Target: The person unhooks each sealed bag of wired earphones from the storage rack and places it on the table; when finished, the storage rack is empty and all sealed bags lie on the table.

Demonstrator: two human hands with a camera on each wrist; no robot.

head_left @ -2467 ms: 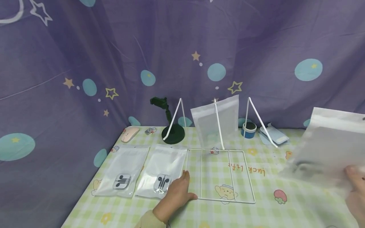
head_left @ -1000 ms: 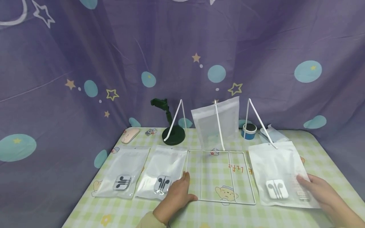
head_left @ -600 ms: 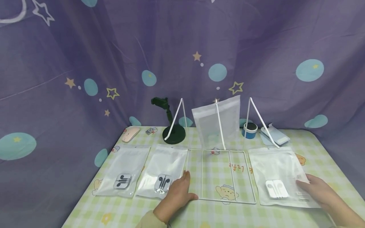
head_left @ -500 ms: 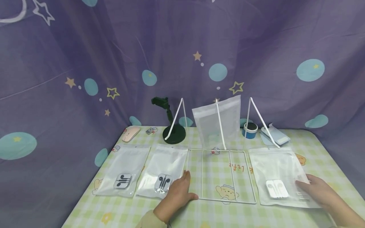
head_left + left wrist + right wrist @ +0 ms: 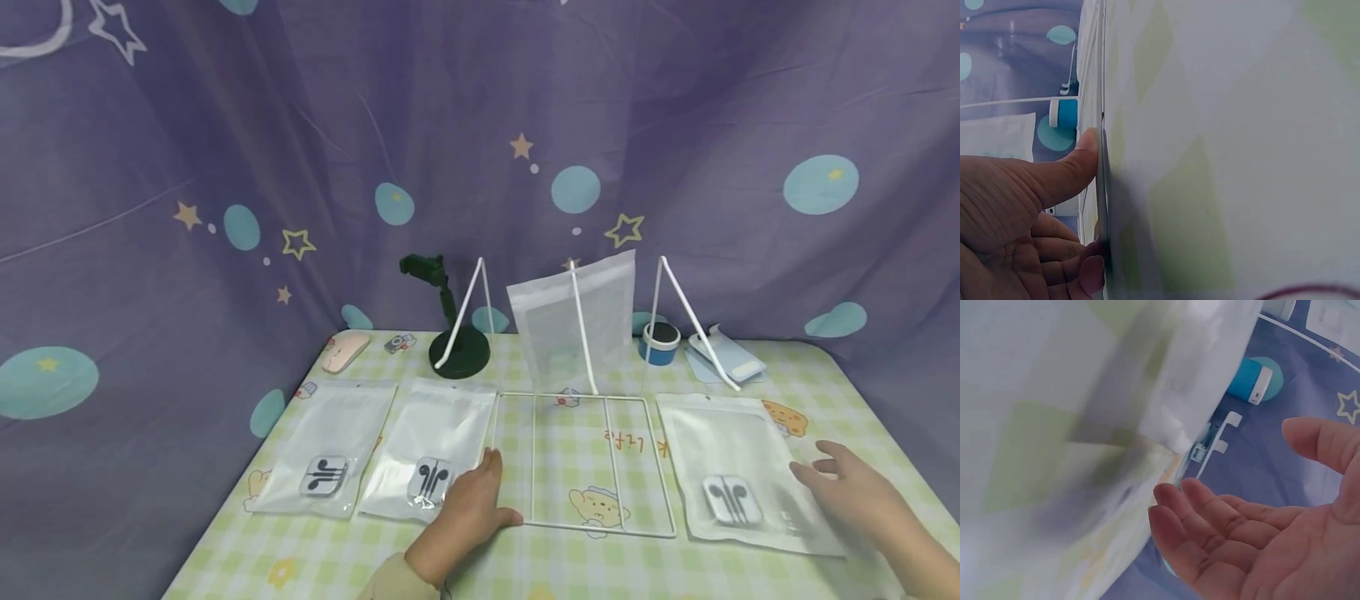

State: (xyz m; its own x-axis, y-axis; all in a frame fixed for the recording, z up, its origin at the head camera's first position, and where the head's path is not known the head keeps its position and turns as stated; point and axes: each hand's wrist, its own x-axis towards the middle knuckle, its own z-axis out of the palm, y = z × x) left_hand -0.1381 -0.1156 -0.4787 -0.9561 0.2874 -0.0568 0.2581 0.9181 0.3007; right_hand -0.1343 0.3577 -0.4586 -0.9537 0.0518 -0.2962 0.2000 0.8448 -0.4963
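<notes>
My left hand (image 5: 467, 503) holds the near-left corner of a white wire display rack (image 5: 615, 467), its thumb on the front wire and its fingers at the side wire. In the left wrist view the thumb (image 5: 1069, 172) lies against the wire and the other fingers curl beside it. My right hand (image 5: 847, 492), fingers loosely spread, hovers at the right edge of a frosted zip bag (image 5: 720, 442) with boxed earphones (image 5: 732, 500) inside. The right wrist view shows that hand (image 5: 1254, 544) holding nothing. Another pale bag (image 5: 555, 325) hangs on the rack's middle prong.
Two more earphone bags (image 5: 330, 417) (image 5: 427, 417) lie left of the rack. Behind stand a dark green phone stand (image 5: 459, 354), a pink mouse (image 5: 346, 351), a blue jar (image 5: 659, 346) and a light blue object (image 5: 723, 354). The outer prongs (image 5: 686, 308) rise upright.
My right hand brought the earphone bag in from the right, laid it flat beside the rack, then let go and lifted slightly. My left hand stayed at the rack's corner.
</notes>
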